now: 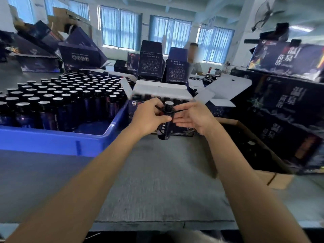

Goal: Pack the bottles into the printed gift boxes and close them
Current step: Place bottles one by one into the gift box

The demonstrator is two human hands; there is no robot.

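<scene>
I'm looking down at a grey worktable point(157, 181) in a workshop with tall curtained windows. Above it, just in front of the open gift box point(158, 89), the bottle point(165, 125) hangs nearly upright, black cap on top. My left hand point(149, 118) grips it, fingers and thumb curled round its upper part. My right hand point(192, 118) holds nothing: its fingers are straight and relaxed, their tips at the bottle's other side. The gift box's white flaps stand up. To the left, a blue crate point(52, 139) is packed with capped bottles point(61, 95). To the right are a brown carton point(273, 178) and stacked printed boxes point(289, 106).
</scene>
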